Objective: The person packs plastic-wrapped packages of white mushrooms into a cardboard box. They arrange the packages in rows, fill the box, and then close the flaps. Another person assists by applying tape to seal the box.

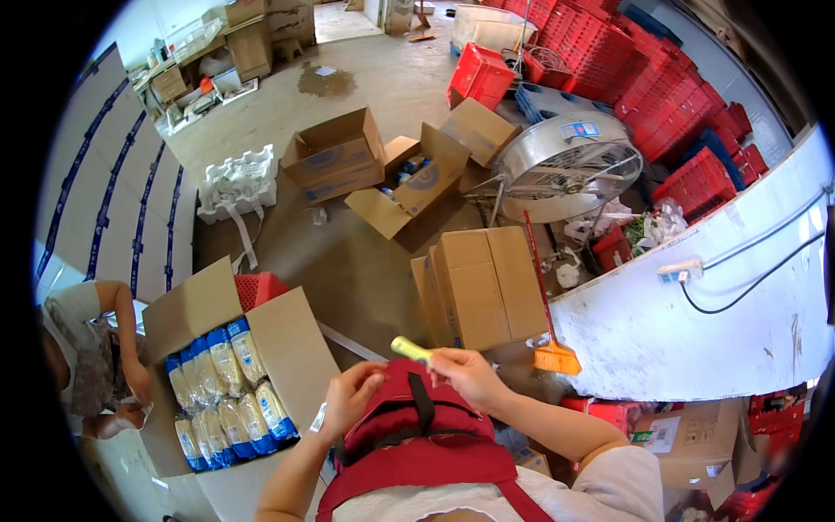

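My right hand (471, 378) grips a short pale-yellow cylinder (409, 350), which looks like a marker pen or small tube, pointing left over my lap. My left hand (353, 397), a white band at its wrist, hovers just left of it with loosely curled fingers and nothing visible in them. Beneath both hands is a dark red apron (417, 460) with a black strap (421, 404). To the left stands an open cardboard box (290, 346) holding several clear and blue packs (225, 362) of pale food, perhaps noodles or mushrooms, in two rows.
A co-worker's arm (134, 359) reaches by the box's left side. Ahead are stacked cartons (479, 287), an orange broom (556, 357), a drum fan (564, 173) and open boxes (339, 156). Red crates (672, 98) rise at right behind a white partition (717, 313).
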{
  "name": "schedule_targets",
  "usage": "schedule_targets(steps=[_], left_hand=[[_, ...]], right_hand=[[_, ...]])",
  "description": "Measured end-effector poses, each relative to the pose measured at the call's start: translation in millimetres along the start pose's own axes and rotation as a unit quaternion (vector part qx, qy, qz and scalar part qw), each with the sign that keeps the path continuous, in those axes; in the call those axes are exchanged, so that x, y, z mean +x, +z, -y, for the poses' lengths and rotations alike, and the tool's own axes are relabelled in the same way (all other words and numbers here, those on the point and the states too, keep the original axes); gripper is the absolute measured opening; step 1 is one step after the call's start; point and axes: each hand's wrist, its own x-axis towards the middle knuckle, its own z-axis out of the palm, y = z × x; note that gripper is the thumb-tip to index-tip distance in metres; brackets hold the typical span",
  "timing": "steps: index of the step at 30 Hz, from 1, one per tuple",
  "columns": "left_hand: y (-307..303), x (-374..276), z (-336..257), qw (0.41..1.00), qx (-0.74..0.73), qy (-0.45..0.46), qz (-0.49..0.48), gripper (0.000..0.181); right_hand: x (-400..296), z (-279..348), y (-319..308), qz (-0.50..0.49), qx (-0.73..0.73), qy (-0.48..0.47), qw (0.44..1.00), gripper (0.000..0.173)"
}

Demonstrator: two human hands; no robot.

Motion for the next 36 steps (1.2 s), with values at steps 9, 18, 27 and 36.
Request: schedule_targets(steps=[9,18,27,36], left_hand=[[25.0,27.1,-7.8,0.959,-0.264,-0.083,0.062,0.014],[80.1,44.0,-6.0,0.965,0.050,0.131,0.221,0.009],[127.1,124.9,-6.9,0.911,0.227,0.187,0.289,0.007],[191.0,312.9,107.4,0.881,0.371,0.081,0.283,0.069]], right_hand=[[-9.7,-24.0,38.7,-0.097,0.038,-0.054,0.993,0.038],[-50.3,-49.1,-22.4,-0.285,-0.231,-0.083,0.927,0.018],[-29.6,-70.8,-114.9,-0.049,-0.379,-0.087,0.920,0.012],[0.7,-181.7,-309.5,-0.424,0.010,0.071,0.903,0.013]])
